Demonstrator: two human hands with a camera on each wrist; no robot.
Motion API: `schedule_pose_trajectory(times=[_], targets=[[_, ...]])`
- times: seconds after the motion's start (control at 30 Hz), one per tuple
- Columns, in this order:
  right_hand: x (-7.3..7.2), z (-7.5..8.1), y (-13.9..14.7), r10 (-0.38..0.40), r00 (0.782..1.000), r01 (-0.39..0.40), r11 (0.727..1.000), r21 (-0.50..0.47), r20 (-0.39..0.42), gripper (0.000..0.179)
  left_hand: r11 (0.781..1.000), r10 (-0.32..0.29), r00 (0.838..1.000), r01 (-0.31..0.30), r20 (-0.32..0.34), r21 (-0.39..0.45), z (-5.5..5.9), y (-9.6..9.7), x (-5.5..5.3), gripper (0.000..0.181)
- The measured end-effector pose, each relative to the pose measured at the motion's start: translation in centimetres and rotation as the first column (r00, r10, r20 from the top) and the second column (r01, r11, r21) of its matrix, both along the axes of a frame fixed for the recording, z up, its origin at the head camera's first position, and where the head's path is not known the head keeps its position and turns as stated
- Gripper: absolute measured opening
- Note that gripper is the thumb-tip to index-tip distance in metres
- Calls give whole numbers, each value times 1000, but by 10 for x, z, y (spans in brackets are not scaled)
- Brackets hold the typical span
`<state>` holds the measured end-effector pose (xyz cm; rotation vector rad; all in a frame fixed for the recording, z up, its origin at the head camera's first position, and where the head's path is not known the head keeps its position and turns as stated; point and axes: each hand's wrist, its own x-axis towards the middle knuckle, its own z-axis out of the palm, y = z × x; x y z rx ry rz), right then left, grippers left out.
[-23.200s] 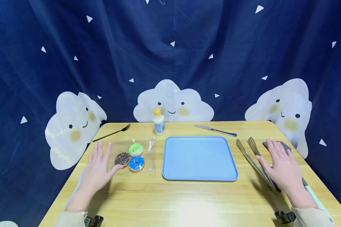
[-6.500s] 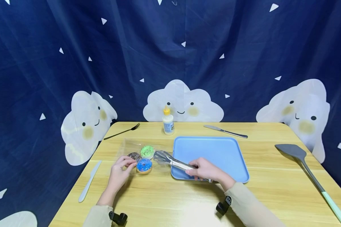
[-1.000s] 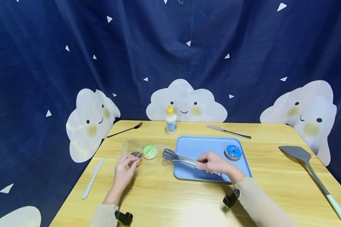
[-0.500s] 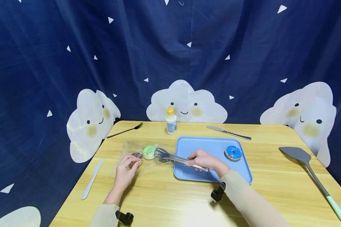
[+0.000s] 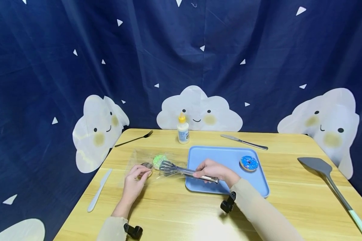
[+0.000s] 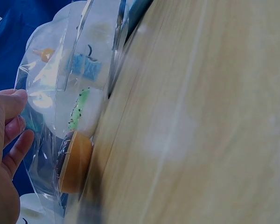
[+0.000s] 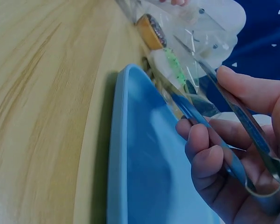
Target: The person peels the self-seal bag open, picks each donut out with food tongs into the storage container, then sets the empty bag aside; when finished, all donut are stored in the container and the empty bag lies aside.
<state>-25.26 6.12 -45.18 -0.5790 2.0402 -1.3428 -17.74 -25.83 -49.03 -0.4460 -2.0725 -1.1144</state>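
My left hand (image 5: 133,182) pinches the upper sheet of a clear plastic bag (image 6: 42,158) between thumb and fingers, lifting it. Inside lie a doughnut with green icing (image 5: 159,160) and one with dark sprinkled icing (image 6: 76,163), partly covered by the left hand in the head view. My right hand (image 5: 214,170) grips metal tongs (image 7: 196,114) by their arms, which stand apart. The tongs' slotted ends reach into the bag's right side, overlapping the green doughnut's edge. A doughnut with blue icing (image 5: 249,163) lies on the blue tray (image 5: 211,154), beyond the right hand.
A white knife (image 5: 99,190) lies left of the bag, and a black fork (image 5: 135,139) behind it. A yellow-capped bottle (image 5: 183,132) and a metal knife (image 5: 244,142) are at the back. On the right lies a long grey turner (image 5: 328,177).
The blue doughnut has gone from the bag to the tray since 6.5 seconds ago. Over the last second the tongs moved left, up to the green doughnut. The left hand stays on the bag.
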Motion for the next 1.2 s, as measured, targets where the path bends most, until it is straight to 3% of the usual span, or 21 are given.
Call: schedule_pose_trajectory(times=[0.2, 0.47, 0.67, 0.9, 1.2], targets=[[-2, -1, -4, 27, 1000, -27, 999, 19, 6, 25, 1000, -9, 1000, 8, 24, 12, -3, -1, -1, 19], [-5, -4, -12, -58, 998, 59, 998, -12, 33, 29, 1000, -11, 998, 10, 69, 14, -2, -2, 1, 15], [-7, -5, -18, -82, 996, 82, 997, -4, 21, 26, 1000, -23, 997, 23, 75, -8, -3, -3, 2, 17], [-6, -7, -22, -93, 996, 93, 996, -15, 8, 25, 998, -49, 999, 49, 17, -24, -5, -4, 1, 17], [-3, -12, -17, -75, 996, 74, 996, -44, -42, 21, 1000, -24, 998, 24, 56, -10, -4, -5, 3, 16]])
